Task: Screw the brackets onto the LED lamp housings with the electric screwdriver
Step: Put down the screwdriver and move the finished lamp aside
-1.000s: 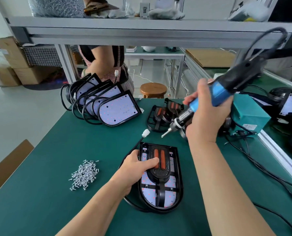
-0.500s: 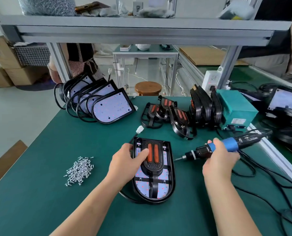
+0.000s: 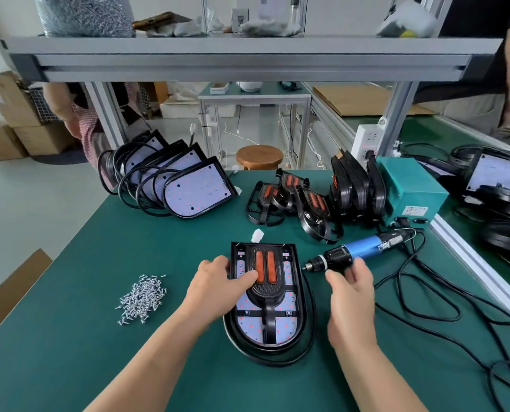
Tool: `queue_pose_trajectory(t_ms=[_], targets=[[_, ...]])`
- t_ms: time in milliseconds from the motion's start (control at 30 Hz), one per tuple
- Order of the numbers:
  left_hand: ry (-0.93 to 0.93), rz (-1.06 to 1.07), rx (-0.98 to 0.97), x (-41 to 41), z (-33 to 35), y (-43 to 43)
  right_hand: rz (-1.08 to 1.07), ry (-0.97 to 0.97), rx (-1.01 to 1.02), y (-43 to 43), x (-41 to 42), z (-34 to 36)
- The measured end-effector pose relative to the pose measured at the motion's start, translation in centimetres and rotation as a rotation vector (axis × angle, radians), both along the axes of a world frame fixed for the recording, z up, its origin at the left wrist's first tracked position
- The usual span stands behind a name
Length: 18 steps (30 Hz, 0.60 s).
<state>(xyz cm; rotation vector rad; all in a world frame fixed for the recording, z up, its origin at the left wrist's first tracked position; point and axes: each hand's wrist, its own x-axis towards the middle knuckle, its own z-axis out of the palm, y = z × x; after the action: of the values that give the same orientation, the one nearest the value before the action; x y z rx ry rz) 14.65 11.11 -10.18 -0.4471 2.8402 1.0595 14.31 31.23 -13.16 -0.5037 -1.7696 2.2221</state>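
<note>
The left hand (image 3: pixel 215 288) is clamped on the lamp housing (image 3: pixel 300 295), thumb laid across the bracket (image 3: pixel 266 292) beside its 2 orange pads (image 3: pixel 265 267), fingers hooked over the housing's left edge; housing and bracket lie flat on the green table (image 3: pixel 99 337), dead centre in front of the person. The right hand (image 3: pixel 350 295) hovers at the electric screwdriver (image 3: pixel 363 249), which lies on its side just right of the housing, bit pointing at it; the fingers are loose and spread, wrapped round nothing. Whether they touch the barrel cannot be told.

Likely step: taking up the driver. The smart play is to keep that left thumb pressing so the bracket cannot creep off its holes; grasp the blue barrel mid-length; watch the cord (image 3: pixel 408 292) looping nearby, so it does not snag the housing. The screws (image 3: pixel 142 297) sit in a heap well off to the left; 1 must be fetched first, and the driver held upright over the hole.
</note>
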Motion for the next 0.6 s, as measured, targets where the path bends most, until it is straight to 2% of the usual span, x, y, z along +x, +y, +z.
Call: queue_pose_trajectory(t_ms=[133, 267, 467, 600], targets=[[0.01, 0.06, 0.079, 0.1, 0.1, 0.7, 0.137, -0.062, -0.045, -1.9, 2.6, -0.6], [-0.008, 0.126, 0.181, 0.2, 0.0, 1.1, 0.39, -0.124, -0.136, -3.5, 3.8, -0.2], [-0.069, 0.188, 0.548, 0.9, 0.3, 0.6, 0.569, -0.21, -0.34, -3.4, 3.1, 1.3], [0.048, 0.261, 0.854, 1.0, -0.5, 0.7, 0.656, -0.167, -0.339, -4.4, 2.7, 1.5]])
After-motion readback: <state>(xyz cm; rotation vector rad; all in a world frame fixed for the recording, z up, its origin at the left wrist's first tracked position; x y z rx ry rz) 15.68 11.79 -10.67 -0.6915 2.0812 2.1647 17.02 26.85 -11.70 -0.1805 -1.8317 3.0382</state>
